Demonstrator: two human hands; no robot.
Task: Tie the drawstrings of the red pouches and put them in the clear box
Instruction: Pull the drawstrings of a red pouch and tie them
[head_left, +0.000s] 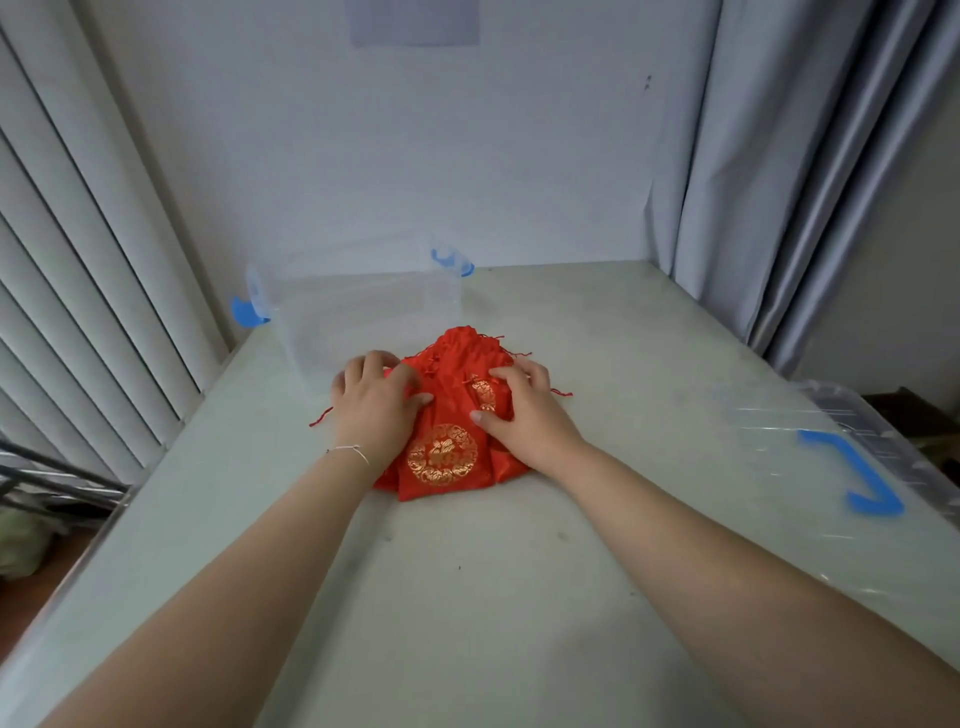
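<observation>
A heap of red pouches (447, 415) with gold round emblems lies in the middle of the table, loose red drawstrings trailing out at both sides. My left hand (371, 402) rests palm down on the heap's left side, fingers spread. My right hand (519, 410) lies flat on the right side, its thumb on the top pouch. Neither hand visibly grips a pouch. The clear box (363, 312) with blue clips stands open just behind and to the left of the heap; nothing shows inside it.
The pale table (519, 571) runs to a wall at the back. A clear lid with a blue handle (852, 467) lies at the right edge. Blinds hang at the left and grey curtains at the right.
</observation>
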